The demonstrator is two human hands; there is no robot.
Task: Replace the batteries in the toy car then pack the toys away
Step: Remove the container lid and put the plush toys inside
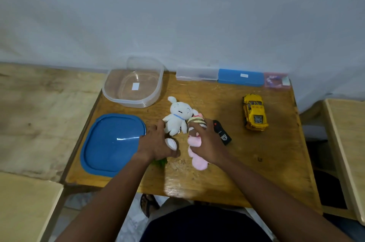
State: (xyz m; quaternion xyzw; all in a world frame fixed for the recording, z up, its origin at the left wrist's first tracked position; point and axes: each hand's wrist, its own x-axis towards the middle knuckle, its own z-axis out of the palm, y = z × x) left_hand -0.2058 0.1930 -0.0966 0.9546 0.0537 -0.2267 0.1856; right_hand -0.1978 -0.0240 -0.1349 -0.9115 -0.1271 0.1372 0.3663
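Nearest, the left hand lies over a small white-and-brown toy, fingers curled around it, with a scrap of green showing beneath the wrist. The right hand rests on a pink plush with a striped brown-and-cream top, fingers loosely bent over it; whether it grips or only touches cannot be told. Just beyond the hands lies a white plush with long ears and a blue neck cord, face up. A black remote with a red button lies just right of the right hand. The car sits well apart on the right side of the table: yellow, glossy, sports-shaped, nose pointing near, upright on its wheels. A blue lid lies flat at the left; beyond it stands an open clear tub. Along the far edge stand a clear case, a blue case and a pink packet. The table is worn, scratched wood against a pale blue-grey wall, with lighter wooden furniture on both sides.
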